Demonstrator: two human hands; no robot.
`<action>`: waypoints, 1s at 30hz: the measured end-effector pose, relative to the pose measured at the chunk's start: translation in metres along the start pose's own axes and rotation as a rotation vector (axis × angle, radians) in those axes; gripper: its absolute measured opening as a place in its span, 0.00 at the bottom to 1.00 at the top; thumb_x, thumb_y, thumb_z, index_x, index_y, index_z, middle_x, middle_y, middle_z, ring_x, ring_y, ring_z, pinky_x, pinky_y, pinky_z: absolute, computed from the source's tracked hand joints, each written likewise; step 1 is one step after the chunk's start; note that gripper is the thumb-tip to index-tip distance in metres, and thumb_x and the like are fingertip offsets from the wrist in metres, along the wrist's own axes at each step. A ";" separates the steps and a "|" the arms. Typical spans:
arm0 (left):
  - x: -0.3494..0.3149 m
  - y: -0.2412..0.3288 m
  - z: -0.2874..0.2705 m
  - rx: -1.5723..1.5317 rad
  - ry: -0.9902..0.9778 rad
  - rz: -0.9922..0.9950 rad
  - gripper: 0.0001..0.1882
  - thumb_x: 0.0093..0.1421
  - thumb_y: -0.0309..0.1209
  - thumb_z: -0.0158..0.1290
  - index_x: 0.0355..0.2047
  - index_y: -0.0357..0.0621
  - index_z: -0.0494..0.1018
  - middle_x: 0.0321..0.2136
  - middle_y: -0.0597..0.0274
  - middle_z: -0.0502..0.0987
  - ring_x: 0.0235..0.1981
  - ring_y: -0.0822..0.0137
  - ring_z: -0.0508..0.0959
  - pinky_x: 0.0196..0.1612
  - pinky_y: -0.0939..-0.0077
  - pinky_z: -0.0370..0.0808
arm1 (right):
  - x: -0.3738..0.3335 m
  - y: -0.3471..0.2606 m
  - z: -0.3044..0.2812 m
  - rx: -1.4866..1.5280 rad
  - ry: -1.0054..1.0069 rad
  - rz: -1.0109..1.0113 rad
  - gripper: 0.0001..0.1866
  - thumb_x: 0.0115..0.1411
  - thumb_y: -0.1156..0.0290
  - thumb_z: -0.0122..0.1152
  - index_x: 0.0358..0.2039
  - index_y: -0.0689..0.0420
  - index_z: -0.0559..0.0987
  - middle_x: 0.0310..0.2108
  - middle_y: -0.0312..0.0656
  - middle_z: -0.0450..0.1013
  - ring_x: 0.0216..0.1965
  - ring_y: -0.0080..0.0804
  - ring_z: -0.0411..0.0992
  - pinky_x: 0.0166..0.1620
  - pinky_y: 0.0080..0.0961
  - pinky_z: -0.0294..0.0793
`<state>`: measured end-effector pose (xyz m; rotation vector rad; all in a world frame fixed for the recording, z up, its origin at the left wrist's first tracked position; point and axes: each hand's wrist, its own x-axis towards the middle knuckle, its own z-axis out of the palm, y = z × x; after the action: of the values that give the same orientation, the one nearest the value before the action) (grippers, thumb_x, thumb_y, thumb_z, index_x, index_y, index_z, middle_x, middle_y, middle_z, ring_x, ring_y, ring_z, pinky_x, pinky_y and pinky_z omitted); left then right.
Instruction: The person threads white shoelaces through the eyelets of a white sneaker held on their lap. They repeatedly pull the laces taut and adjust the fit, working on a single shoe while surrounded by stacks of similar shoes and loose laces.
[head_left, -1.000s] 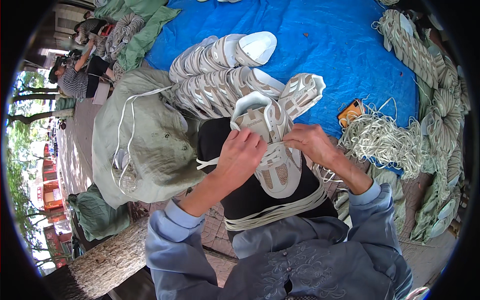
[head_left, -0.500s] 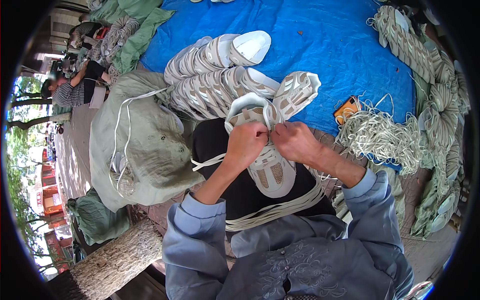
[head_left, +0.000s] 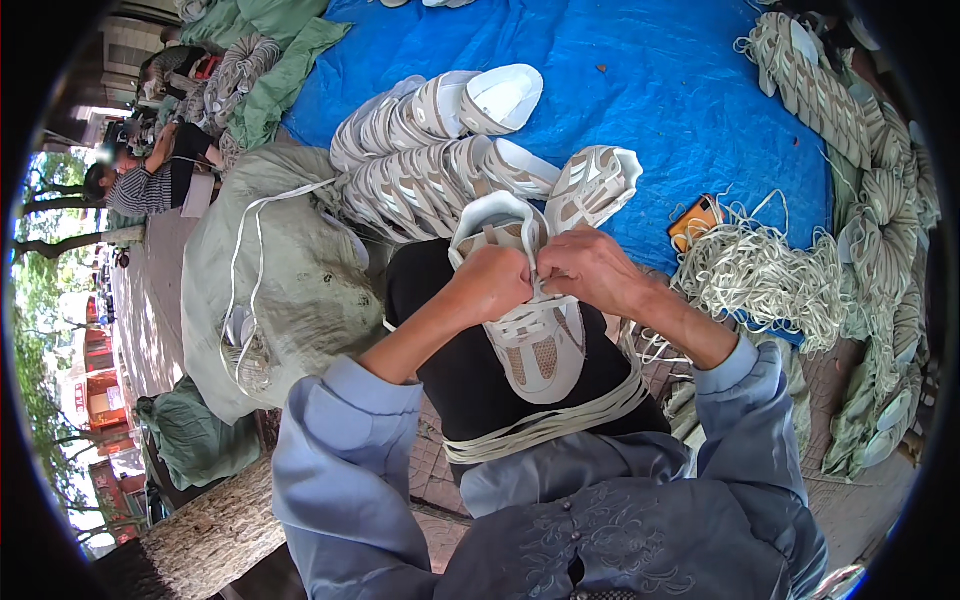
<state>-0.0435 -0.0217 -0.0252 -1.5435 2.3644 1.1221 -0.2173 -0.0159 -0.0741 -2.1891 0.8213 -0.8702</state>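
A beige and white sneaker [head_left: 541, 365] lies on my black-covered lap, its toe toward me and its collar facing away. Over its tongue my left hand [head_left: 492, 284] is closed in a pinch at the upper eyelets. Opposite it, almost touching, my right hand [head_left: 592, 268] pinches too. A pale flat shoelace [head_left: 548, 300] runs across the shoe just below the fingers, and both hands grip it; the exact fingertip hold is partly hidden. Beyond the right hand rests a second sneaker [head_left: 592, 185]. A bundle of loose laces [head_left: 550, 425] is draped across my thighs.
Rows of nested sneakers [head_left: 415, 170] lie on a blue tarp [head_left: 640, 80]. To the right sit a heap of laces [head_left: 765, 270] and an orange-backed phone [head_left: 695, 220]. A grey-green sack [head_left: 300, 310] bulges at left, near a tree trunk [head_left: 210, 530]. People sit far left.
My left forearm has swung outward to the left and its elbow has dropped. Both hands stay close together at the shoe's eyelets. The sneaker's toe has shifted slightly left and toward me.
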 end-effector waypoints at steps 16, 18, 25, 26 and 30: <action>-0.116 0.016 -0.015 -1.625 0.369 0.200 0.07 0.55 0.28 0.48 0.31 0.37 0.69 0.29 0.60 0.72 0.18 0.73 0.68 0.19 0.83 0.64 | 0.024 -0.071 0.014 0.269 0.038 -0.046 0.06 0.42 0.72 0.60 0.19 0.61 0.73 0.15 0.39 0.67 0.16 0.30 0.67 0.18 0.24 0.65; -0.130 -0.018 -0.021 -1.825 0.631 0.280 0.06 0.56 0.30 0.47 0.33 0.41 0.69 0.34 0.59 0.72 0.26 0.72 0.71 0.23 0.81 0.68 | 0.018 -0.033 -0.030 0.807 0.107 0.417 0.05 0.47 0.73 0.58 0.21 0.61 0.76 0.15 0.32 0.69 0.14 0.12 0.63 0.15 0.11 0.58; -0.219 -0.207 -0.038 -2.170 1.071 0.540 0.09 0.58 0.25 0.42 0.37 0.31 0.65 0.35 0.53 0.71 0.34 0.65 0.72 0.34 0.75 0.72 | -0.011 0.115 -0.206 0.785 0.620 0.576 0.13 0.57 0.66 0.50 0.33 0.65 0.72 0.17 0.34 0.67 0.14 0.16 0.58 0.15 0.11 0.53; -0.230 -0.234 -0.037 -2.187 1.137 0.574 0.09 0.58 0.24 0.42 0.37 0.29 0.65 0.36 0.51 0.71 0.35 0.64 0.72 0.36 0.73 0.73 | -0.020 0.128 -0.227 0.901 0.585 0.488 0.13 0.57 0.67 0.49 0.35 0.65 0.71 0.19 0.34 0.67 0.15 0.16 0.58 0.15 0.11 0.53; -0.269 -0.331 -0.049 -2.135 1.490 0.537 0.09 0.57 0.20 0.41 0.38 0.26 0.65 0.36 0.48 0.71 0.37 0.60 0.73 0.44 0.68 0.72 | -0.061 0.174 -0.314 1.047 0.650 0.417 0.13 0.59 0.68 0.47 0.38 0.64 0.69 0.22 0.33 0.65 0.18 0.16 0.57 0.17 0.10 0.53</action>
<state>0.3732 0.0789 -0.0404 0.4373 -0.0540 -0.8933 -0.5420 -0.1779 -0.0414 -0.7946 0.7901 -1.3873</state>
